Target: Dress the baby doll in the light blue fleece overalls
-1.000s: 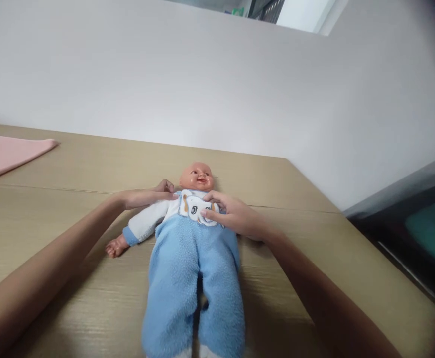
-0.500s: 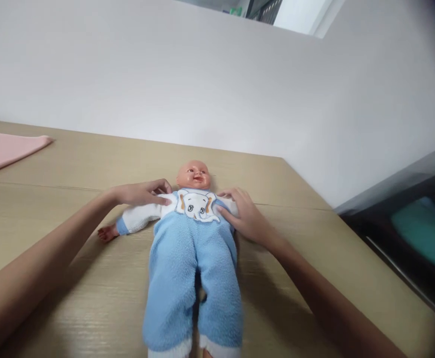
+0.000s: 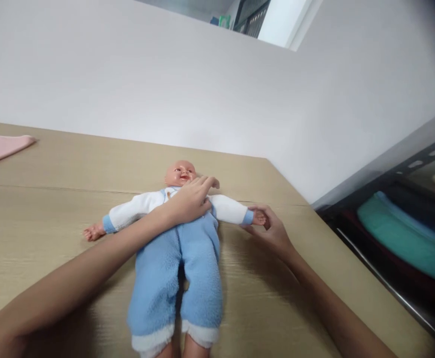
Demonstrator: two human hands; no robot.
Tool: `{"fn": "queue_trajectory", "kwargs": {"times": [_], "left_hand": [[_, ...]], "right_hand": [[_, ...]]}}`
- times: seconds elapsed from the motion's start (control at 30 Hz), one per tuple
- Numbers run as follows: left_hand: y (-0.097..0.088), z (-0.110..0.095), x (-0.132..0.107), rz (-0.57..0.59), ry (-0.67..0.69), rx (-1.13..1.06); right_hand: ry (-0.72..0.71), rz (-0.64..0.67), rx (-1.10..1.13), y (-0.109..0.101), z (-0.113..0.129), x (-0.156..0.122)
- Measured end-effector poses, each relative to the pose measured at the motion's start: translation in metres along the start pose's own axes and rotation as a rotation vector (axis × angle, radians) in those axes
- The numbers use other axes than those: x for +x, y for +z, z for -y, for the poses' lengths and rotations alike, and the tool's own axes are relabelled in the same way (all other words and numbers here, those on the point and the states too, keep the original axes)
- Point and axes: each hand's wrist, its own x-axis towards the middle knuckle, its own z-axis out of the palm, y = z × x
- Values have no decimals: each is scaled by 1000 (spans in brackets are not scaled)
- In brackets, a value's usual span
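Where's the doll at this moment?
In the head view, the doll lies just left of centre on the tabletop, left hand across its chest, right hand at one cuff.

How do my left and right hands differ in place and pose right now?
The left hand lies across the chest of the doll, while the right hand is out at the end of the white sleeve. The left hand's back shows, its fingers slanting away; the right hand's thumb and fingers part around the blue cuff. Both are bare.
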Motion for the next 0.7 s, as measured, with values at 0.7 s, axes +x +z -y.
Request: {"fn": "queue_trajectory", "kwargs": {"times": [0.7], "left_hand": [[-3, 16, -22, -81, 130, -786]], "right_hand": [[-524, -87, -210, 97, 48, 39]]}}
